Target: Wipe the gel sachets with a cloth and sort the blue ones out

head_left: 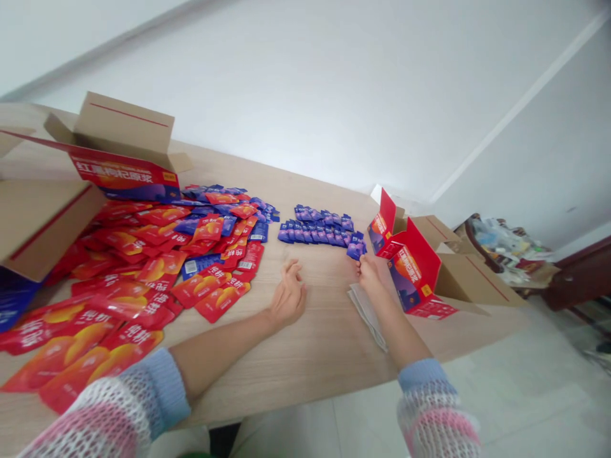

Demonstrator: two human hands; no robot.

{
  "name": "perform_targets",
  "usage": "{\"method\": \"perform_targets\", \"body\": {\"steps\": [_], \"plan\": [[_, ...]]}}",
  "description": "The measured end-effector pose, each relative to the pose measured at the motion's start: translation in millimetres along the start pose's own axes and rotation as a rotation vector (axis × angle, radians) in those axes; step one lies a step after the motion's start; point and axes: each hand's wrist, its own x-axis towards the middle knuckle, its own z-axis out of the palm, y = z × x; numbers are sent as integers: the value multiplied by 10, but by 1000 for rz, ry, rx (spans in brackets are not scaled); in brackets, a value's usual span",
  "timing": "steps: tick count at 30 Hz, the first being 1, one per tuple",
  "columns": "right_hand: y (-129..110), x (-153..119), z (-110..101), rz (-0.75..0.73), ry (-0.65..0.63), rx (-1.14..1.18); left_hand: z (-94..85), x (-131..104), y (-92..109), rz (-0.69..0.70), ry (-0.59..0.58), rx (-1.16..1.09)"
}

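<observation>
My right hand point(368, 273) pinches the lower edge of a small blue-purple sachet point(356, 248) at the right end of a row. That row of overlapping blue sachets point(312, 234) lies flat on the table, with a second row point(325, 218) just behind it. My left hand point(289, 296) rests over the table, fingers loosely bent and apart, nothing visible in them. To its left spreads a pile of red pouches point(157, 270) with orange fruit prints. Blue pouches point(229, 197) are mixed in at the pile's far side.
An open red-and-blue carton point(124, 172) stands at the back left, beside another cardboard box point(42, 222). On the right are open red cartons point(415, 273). A folded grey cloth point(367, 316) lies under my right forearm. Behind the table point(305, 356) rises a white wall.
</observation>
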Motion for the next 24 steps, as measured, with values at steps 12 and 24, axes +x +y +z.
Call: {"method": "perform_targets", "body": {"steps": [12, 24], "plan": [[-124, 509, -172, 143, 37, -24, 47, 153, -229, -373, 103, 49], [-427, 735, -344, 64, 153, -160, 19, 196, -194, -400, 95, 34]]}}
